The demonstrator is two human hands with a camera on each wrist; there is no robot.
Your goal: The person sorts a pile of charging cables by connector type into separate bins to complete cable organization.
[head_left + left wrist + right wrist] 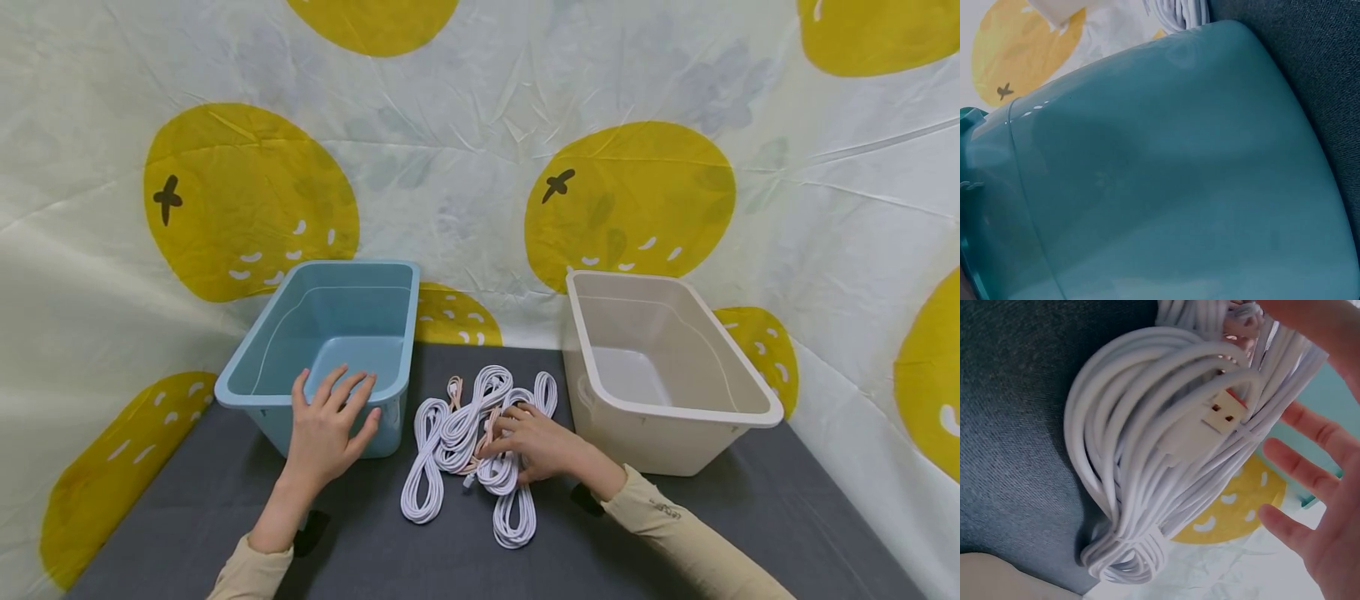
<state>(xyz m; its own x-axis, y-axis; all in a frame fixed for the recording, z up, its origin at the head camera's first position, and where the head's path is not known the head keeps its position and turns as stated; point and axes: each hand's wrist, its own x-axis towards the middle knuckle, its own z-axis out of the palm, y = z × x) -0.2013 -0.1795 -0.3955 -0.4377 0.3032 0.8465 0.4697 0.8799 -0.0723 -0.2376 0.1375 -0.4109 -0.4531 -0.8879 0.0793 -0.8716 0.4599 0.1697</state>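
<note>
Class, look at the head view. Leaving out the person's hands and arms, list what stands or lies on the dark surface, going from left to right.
Blue tub → heap of coiled, mostly white cables → beige tub.

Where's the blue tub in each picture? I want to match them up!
Head: the blue tub is left of the middle.
Left wrist: the blue tub fills most of the picture.
Right wrist: a bit of blue tub shows at the right, partly behind the right hand.
Shared landmark: white cables, in all three.
</note>
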